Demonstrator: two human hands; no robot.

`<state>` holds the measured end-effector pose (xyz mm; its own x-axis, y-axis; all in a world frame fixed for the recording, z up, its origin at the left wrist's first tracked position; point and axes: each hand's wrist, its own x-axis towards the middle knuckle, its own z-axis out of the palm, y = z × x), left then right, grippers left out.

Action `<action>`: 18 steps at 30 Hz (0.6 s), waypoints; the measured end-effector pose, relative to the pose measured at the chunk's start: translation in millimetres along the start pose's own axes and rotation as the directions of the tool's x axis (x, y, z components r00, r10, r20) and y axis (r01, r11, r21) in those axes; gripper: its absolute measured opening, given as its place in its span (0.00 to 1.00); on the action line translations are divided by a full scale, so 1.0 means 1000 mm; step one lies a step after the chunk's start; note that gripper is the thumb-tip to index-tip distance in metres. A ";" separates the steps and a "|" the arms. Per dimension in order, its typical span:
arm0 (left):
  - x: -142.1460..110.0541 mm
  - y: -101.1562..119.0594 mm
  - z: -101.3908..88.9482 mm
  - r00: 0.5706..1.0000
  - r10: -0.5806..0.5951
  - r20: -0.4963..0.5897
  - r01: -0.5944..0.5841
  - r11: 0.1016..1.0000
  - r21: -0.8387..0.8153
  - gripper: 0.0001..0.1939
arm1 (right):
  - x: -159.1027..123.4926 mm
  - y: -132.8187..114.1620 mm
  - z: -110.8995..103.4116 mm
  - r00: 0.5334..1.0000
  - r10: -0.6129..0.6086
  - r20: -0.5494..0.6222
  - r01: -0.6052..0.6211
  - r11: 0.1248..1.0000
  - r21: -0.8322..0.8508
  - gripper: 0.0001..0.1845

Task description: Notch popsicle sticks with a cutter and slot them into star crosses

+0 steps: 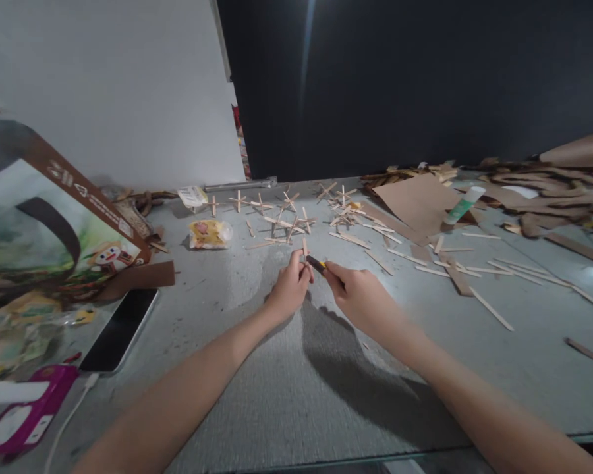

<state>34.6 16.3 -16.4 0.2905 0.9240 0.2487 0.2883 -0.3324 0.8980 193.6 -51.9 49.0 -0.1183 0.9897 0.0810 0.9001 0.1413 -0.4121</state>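
Near the middle of the grey table, my left hand pinches a short flat wooden stick that stands upright above the fingertips. My right hand is closed round a utility knife with a dark front and a yellow part. The knife's tip points left and meets the stick close to my left fingers; whether the blade touches the wood is too small to tell. Just beyond my hands are several small crossed-stick pieces, some standing up.
Loose sticks and brown cardboard lie to the right, with a glue stick on the cardboard. A yellow packet is behind my left hand. At left are a phone on a cable, a magenta device and a printed box.
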 end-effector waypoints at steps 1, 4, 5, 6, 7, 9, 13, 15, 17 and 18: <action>0.000 0.000 0.000 1.000 0.001 -0.005 -0.001 1.000 0.003 0.11 | 0.000 0.000 0.000 1.000 0.002 0.001 -0.002 1.000 0.016 0.17; 0.000 -0.001 0.000 0.999 0.012 -0.031 -0.011 0.999 0.036 0.11 | 0.001 0.001 -0.002 1.000 0.010 -0.001 -0.010 0.999 0.050 0.17; 0.000 -0.001 0.000 0.999 0.018 -0.043 -0.016 0.999 0.047 0.10 | 0.001 0.001 -0.003 1.000 0.010 -0.004 -0.010 0.998 0.059 0.17; 0.000 0.000 0.000 0.998 0.025 -0.055 -0.022 0.998 0.056 0.09 | 0.002 0.001 -0.003 1.000 0.008 -0.008 -0.007 0.998 0.066 0.17; 0.000 0.000 -0.001 0.997 0.032 -0.064 -0.029 0.998 0.061 0.09 | 0.002 0.002 -0.004 1.000 0.004 -0.009 -0.003 0.997 0.072 0.17; -0.001 0.002 -0.001 0.996 0.041 -0.076 -0.036 0.997 0.067 0.09 | 0.002 0.002 -0.005 1.000 -0.005 -0.007 0.005 0.997 0.071 0.17; -0.001 0.001 -0.003 0.998 0.003 -0.066 -0.001 1.000 0.030 0.13 | -0.002 -0.006 -0.002 0.999 0.024 0.022 -0.024 1.000 -0.004 0.17; 0.000 -0.001 -0.003 0.998 -0.029 -0.056 0.028 0.999 -0.015 0.15 | -0.008 -0.014 0.002 0.999 0.041 0.025 -0.040 0.997 -0.069 0.16; 0.000 -0.003 -0.003 0.997 -0.055 -0.050 0.052 0.996 -0.066 0.18 | -0.014 -0.023 0.007 0.999 0.050 0.015 -0.047 0.988 -0.147 0.16; 0.000 -0.004 -0.003 0.997 -0.064 -0.045 0.060 0.994 -0.089 0.20 | -0.017 -0.027 0.008 0.999 0.051 0.016 -0.047 0.982 -0.185 0.15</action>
<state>30.8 18.3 -18.9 0.2296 0.9511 0.2068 0.2232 -0.2582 0.9399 168.4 -72.2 51.4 -0.0788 0.9959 0.0454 0.9667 0.0874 -0.2404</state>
